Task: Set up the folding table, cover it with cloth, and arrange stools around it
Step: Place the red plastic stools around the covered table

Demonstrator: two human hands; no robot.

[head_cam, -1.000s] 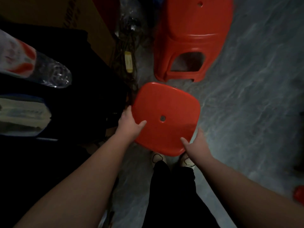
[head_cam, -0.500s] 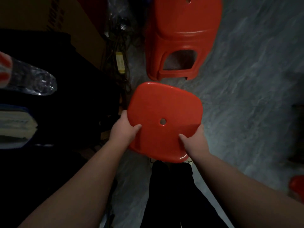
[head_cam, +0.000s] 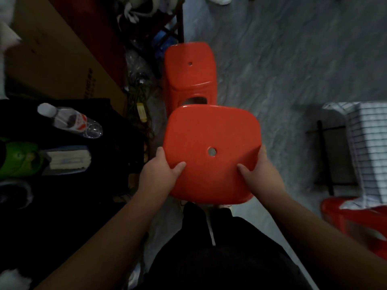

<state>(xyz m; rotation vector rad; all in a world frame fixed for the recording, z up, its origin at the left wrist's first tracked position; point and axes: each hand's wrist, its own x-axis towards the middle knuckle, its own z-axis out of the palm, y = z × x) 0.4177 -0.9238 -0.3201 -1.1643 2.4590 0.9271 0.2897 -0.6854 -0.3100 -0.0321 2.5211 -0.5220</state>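
Person holding a red stool (head_cam: pixel 211 151) at frame centre.
Left hand (head_cam: pixel 159 174) and right hand (head_cam: pixel 261 174) are gripping its seat edges, thumbs lying on top.

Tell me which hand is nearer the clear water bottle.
Left. The left hand grips the red stool at its left edge, the side toward the water bottle; the right hand grips the opposite edge, farther across the seat.

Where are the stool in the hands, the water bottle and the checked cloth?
held stool (head_cam: pixel 209 132), head view, seat top above the hole.
water bottle (head_cam: pixel 71 121), head view, on its label.
checked cloth (head_cam: pixel 370 147), head view, on its hanging side.
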